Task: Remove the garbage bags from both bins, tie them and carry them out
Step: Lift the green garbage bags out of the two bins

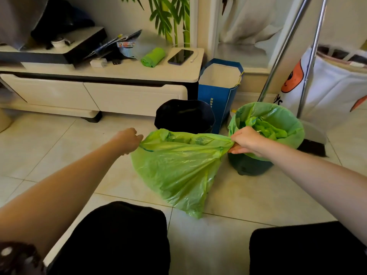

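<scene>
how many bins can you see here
2. The dark bin stands unlined by the cabinet, behind the held green bag. The second bin, lined with its own green bag, stands to its right. None seem hidden.

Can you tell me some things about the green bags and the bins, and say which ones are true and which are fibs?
1. Both hands hold the green bag by its top. True: left hand, right hand.
2. The black bin still has a green bag in it. False: no green bag in it.
3. The other bin has a green bag over its rim. True.
4. The phone lies on the floor. False: it lies on the cabinet.
</scene>
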Demonstrator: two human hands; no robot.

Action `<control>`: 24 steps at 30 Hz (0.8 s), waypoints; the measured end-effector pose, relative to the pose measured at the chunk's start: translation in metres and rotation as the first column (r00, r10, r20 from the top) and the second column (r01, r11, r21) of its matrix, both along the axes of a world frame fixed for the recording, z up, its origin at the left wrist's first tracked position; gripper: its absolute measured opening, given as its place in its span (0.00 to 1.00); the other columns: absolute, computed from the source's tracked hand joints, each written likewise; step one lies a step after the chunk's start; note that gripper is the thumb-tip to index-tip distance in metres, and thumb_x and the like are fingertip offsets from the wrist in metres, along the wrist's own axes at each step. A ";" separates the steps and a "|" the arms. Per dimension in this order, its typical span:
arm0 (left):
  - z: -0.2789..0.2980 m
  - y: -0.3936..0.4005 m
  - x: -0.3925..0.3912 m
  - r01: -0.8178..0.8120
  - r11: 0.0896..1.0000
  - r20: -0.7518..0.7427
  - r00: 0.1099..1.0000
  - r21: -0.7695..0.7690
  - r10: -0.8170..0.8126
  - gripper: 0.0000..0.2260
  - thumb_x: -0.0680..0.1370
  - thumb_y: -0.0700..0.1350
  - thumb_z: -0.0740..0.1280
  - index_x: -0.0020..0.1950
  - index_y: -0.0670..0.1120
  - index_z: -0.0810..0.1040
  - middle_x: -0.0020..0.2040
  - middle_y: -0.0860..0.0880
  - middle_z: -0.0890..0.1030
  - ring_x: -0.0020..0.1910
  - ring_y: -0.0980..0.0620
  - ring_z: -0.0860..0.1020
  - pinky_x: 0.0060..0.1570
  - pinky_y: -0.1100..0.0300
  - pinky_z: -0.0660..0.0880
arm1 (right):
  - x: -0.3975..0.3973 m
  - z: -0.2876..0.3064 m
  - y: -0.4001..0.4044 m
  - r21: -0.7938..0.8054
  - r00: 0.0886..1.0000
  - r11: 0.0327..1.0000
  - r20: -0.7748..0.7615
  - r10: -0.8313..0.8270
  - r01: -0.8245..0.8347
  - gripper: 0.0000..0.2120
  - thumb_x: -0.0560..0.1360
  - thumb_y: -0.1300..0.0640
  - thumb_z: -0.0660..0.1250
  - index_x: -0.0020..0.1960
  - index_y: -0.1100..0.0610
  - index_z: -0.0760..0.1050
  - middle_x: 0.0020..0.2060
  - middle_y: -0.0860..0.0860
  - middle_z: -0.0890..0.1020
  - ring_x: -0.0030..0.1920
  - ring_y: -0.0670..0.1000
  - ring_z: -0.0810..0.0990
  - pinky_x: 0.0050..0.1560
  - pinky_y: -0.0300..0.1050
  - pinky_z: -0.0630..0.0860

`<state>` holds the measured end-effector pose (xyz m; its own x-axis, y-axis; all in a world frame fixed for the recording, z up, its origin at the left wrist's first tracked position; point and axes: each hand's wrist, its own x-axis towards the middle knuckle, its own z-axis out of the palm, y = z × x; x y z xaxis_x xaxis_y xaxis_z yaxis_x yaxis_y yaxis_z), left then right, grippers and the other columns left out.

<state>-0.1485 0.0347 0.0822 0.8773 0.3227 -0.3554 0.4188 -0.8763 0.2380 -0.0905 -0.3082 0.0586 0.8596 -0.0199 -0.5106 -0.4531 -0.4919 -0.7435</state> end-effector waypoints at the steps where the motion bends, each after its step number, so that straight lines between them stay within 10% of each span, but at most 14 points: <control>1: 0.001 -0.002 0.001 0.082 0.978 -0.040 0.996 0.190 -0.076 0.20 0.81 0.51 0.54 0.70 0.44 0.66 0.62 0.38 0.77 0.57 0.37 0.77 0.54 0.48 0.75 | -0.002 0.002 -0.002 0.017 1.000 1.000 -0.008 0.009 -0.009 0.10 0.76 0.65 0.64 0.56 0.67 0.75 0.45 0.62 0.83 0.43 0.57 0.85 0.46 0.49 0.83; 8: 0.019 -0.042 0.022 0.198 0.806 -0.027 0.975 0.558 -0.221 0.19 0.81 0.55 0.56 0.68 0.47 0.66 0.62 0.43 0.77 0.60 0.41 0.74 0.44 0.53 0.68 | -0.002 0.021 -0.020 0.114 0.998 0.993 -0.058 -0.033 0.040 0.15 0.80 0.62 0.59 0.63 0.69 0.69 0.48 0.61 0.82 0.43 0.54 0.84 0.33 0.41 0.82; 15: 0.018 -0.131 0.053 0.370 0.814 0.073 0.892 0.448 -0.446 0.15 0.81 0.53 0.56 0.61 0.44 0.70 0.59 0.42 0.77 0.57 0.38 0.76 0.43 0.51 0.67 | 0.019 0.016 -0.080 0.065 0.989 0.987 -0.001 -0.148 0.148 0.10 0.79 0.61 0.60 0.58 0.65 0.72 0.41 0.57 0.82 0.39 0.53 0.81 0.40 0.46 0.80; 24: -0.037 -0.258 0.101 0.375 0.924 0.163 0.919 -0.071 -0.360 0.15 0.79 0.47 0.59 0.60 0.39 0.74 0.58 0.38 0.77 0.54 0.38 0.77 0.51 0.49 0.76 | 0.036 -0.027 -0.191 -0.033 0.916 0.916 0.001 -0.400 0.400 0.07 0.78 0.62 0.60 0.54 0.61 0.73 0.34 0.55 0.76 0.30 0.52 0.74 0.24 0.40 0.76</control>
<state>-0.0473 -0.2237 0.0453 0.9713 -0.0625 -0.2297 0.0263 -0.9309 0.3644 -0.0542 -0.4997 0.0320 0.7735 -0.3780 -0.5087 -0.6210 -0.2921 -0.7273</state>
